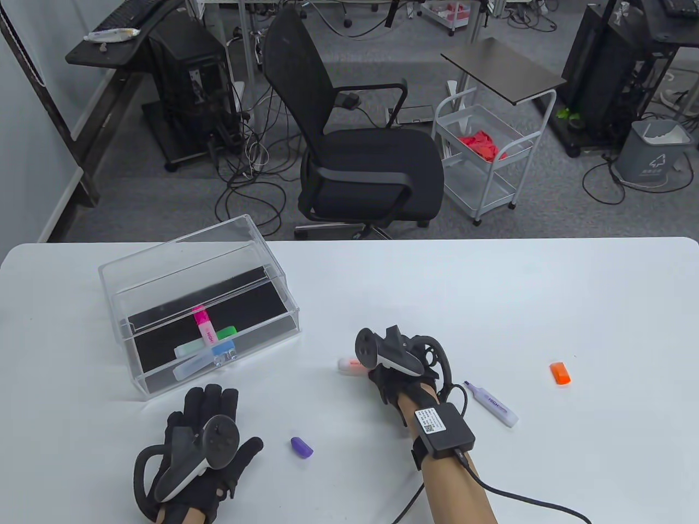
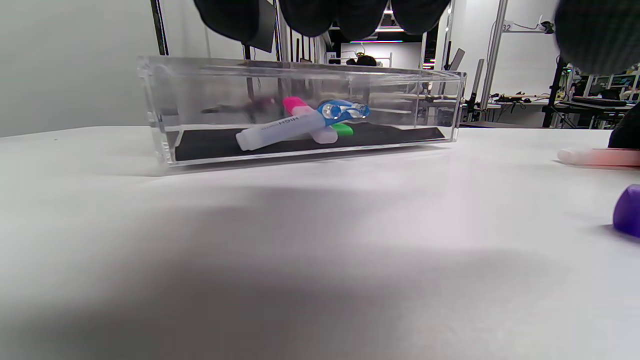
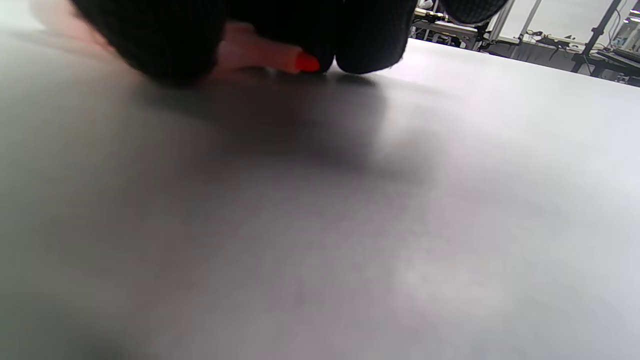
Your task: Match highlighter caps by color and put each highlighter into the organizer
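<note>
Right wrist view, orange highlighter on table under right hand grip

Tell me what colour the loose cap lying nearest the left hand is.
Purple cap, clearest in the table view.

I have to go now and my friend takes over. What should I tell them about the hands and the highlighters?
Left hand: lying flat on the table, fingers straight, holding nothing.
Right hand: fingers curled around the orange highlighter on the table; its tip is bare.
Done: the pink highlighter, green highlighter and blue highlighter lie capped in the clear organizer.
Left: the orange cap sits far to the right; put it on the orange one. The purple highlighter lies uncapped beside the right wrist, its purple cap between the hands. Cap both and put them in.
</note>
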